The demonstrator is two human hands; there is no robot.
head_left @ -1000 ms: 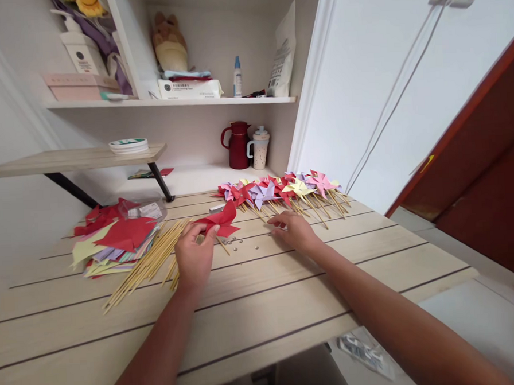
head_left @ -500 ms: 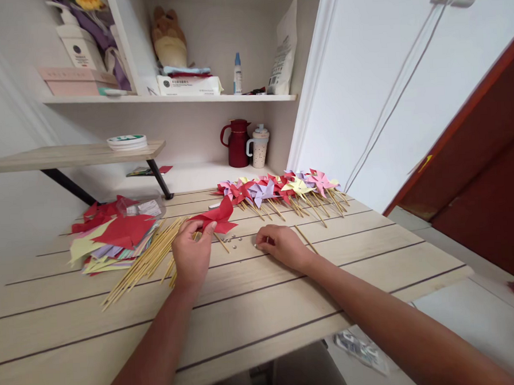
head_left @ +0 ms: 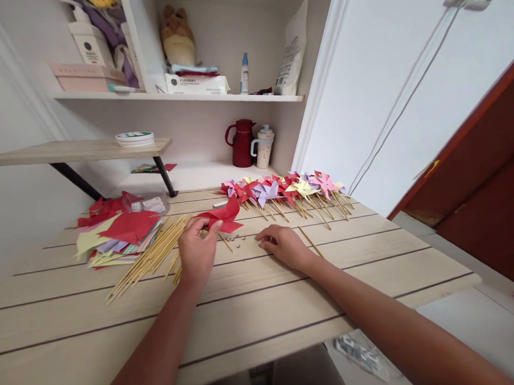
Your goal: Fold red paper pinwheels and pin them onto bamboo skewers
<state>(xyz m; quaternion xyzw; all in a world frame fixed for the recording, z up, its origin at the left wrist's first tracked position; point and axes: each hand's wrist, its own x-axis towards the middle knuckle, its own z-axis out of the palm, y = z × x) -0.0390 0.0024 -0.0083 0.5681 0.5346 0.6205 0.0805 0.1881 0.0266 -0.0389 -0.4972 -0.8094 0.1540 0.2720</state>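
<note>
My left hand (head_left: 196,253) pinches a folded red paper pinwheel (head_left: 227,216) between thumb and fingers, above the table. Just right of it, several small shiny silver pieces (head_left: 237,239), like thumbtacks, lie scattered on the wood. A short stick (head_left: 226,243) lies beside them. My right hand (head_left: 283,247) rests on the table right of these pieces, its fingers curled and their tips together. Whatever lies between those fingertips is too small to make out. Behind the right wrist lies a single wooden stick (head_left: 310,241).
Finished pinwheels (head_left: 283,190) on sticks lie in a row at the back. Left are a bundle of wooden sticks (head_left: 150,255), a stack of coloured paper (head_left: 129,229) and a clear plastic box (head_left: 156,204). A raised wooden shelf (head_left: 78,150) stands at back left; a red jug (head_left: 242,144) stands behind.
The whole view has shifted slightly, so things appear a little further right. My left hand keeps its pinch on the red pinwheel. My right hand's fingertips have shifted slightly on the table.
</note>
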